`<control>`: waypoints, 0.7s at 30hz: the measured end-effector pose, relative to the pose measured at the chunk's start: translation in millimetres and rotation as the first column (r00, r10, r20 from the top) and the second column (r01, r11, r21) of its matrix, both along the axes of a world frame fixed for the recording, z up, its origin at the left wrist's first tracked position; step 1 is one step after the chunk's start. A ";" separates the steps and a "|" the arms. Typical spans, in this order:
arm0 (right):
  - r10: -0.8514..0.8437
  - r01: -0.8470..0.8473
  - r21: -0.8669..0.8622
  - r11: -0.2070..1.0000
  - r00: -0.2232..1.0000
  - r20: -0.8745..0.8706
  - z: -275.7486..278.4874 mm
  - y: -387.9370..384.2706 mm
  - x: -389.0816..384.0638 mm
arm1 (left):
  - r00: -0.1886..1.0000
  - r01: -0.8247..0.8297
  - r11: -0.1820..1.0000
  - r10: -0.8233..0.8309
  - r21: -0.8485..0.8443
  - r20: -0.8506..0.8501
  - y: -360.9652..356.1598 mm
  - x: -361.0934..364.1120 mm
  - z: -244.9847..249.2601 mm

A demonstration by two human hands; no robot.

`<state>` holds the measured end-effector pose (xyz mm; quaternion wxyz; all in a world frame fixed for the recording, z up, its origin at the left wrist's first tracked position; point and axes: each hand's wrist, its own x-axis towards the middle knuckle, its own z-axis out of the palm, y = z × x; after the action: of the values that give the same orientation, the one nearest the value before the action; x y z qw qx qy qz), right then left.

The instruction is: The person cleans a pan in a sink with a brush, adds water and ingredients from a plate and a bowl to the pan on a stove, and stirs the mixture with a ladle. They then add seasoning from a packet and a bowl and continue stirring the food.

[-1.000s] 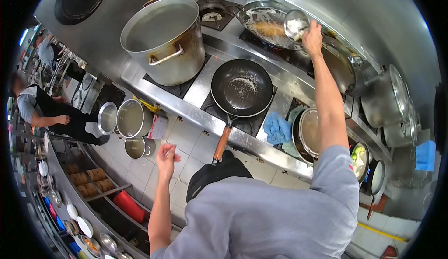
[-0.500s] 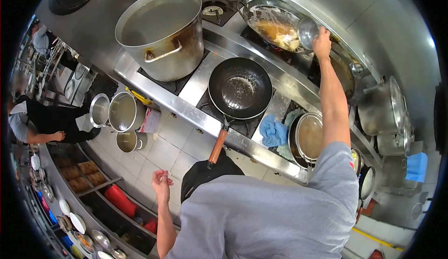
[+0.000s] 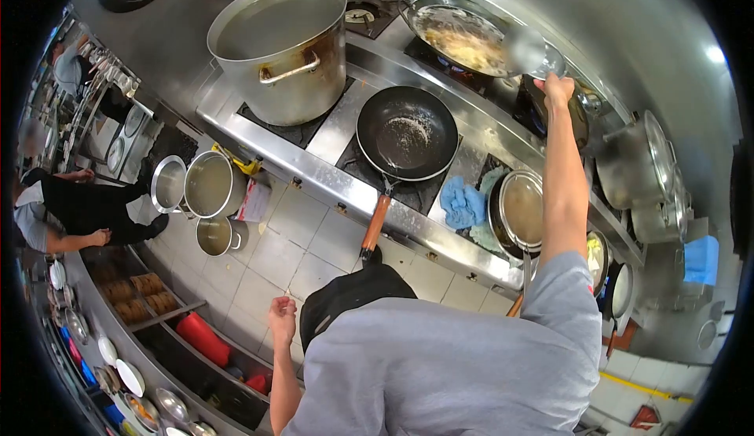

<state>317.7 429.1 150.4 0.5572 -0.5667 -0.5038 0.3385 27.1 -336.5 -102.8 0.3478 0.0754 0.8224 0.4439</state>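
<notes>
My right hand (image 3: pixel 556 90) is stretched out to the far right of the stove and grips the edge of a shiny metal bowl (image 3: pixel 552 62). The bowl is tilted beside the right rim of a large wok (image 3: pixel 459 35), and part of it is smeared. Pale food lies in bubbling, foamy liquid in the wok, with a flame under it. My left hand (image 3: pixel 283 320) hangs low over the floor by my apron, fingers curled in, nothing visible in it. In front of me a black frying pan (image 3: pixel 407 133) with a wooden handle rests on a burner.
A big stockpot (image 3: pixel 287 82) of liquid stands back left. A blue cloth (image 3: pixel 462 203) lies by a pot (image 3: pixel 521 212). Lidded pots (image 3: pixel 635 165) stand at right. Several pots (image 3: pixel 210 185) are at left, near another person (image 3: pixel 82 207). A shelved counter (image 3: pixel 169 322) runs lower left.
My right hand has drawn the bowl slightly right and back from over the wok. White food that lay at the wok's right side has spread into the liquid. My left hand has shifted slightly.
</notes>
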 end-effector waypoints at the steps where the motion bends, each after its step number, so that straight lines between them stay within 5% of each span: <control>1: 0.013 -0.013 0.011 1.000 1.000 -0.017 5.2 -24.7 1.9 | 0.995 0.095 0.993 -0.097 -0.065 -0.037 -13.4 1.5 -14.1; 2: 0.023 -0.022 0.023 0.999 0.999 -0.035 9.1 -45.9 8.6 | 0.978 0.188 0.973 -0.199 -0.134 -0.070 -26.9 2.8 -28.3; 5: 0.137 -0.139 0.055 0.989 0.990 0.042 40.9 -116.6 35.2 | 0.898 0.434 0.842 -0.377 -0.320 0.226 -63.4 9.8 -72.3; 6: 0.139 -0.144 0.065 0.987 0.987 0.078 54.9 -150.8 42.7 | 0.872 0.429 0.862 -0.318 -0.269 0.372 -70.6 10.4 -80.1; 8: 0.088 -0.099 0.096 0.990 0.990 0.109 60.2 -188.0 78.7 | 0.728 0.638 0.702 -0.413 -0.317 0.548 -83.2 -6.3 -93.1; 11: 0.040 -0.061 0.152 0.986 0.990 0.137 86.6 -283.5 116.8 | 0.532 0.802 0.581 -0.586 -0.142 0.611 -95.8 -24.9 -87.9; 15: -0.056 0.028 0.183 0.983 0.987 0.150 94.1 -396.6 197.2 | 0.473 0.820 0.562 -0.554 -0.112 0.685 -118.7 -26.3 -111.8; 18: -0.176 0.155 0.278 0.948 0.983 0.052 87.7 -478.5 254.7 | 0.362 0.932 0.259 -0.631 -0.254 0.686 -119.3 13.2 -83.7; 20: -0.284 0.294 0.217 0.931 0.956 -0.075 67.2 -539.9 305.0 | 0.169 0.986 0.128 -0.732 -0.111 0.659 -154.5 4.6 -197.8; 21: -0.363 0.385 0.168 0.908 0.920 -0.150 48.0 -577.0 328.1 | 0.276 0.870 0.467 -0.729 0.159 0.626 -161.8 30.1 -146.2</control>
<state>645.8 -147.9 198.3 0.6924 -0.5752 -0.3832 0.2069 57.2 -498.4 -249.0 0.7764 0.2925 0.5470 0.1116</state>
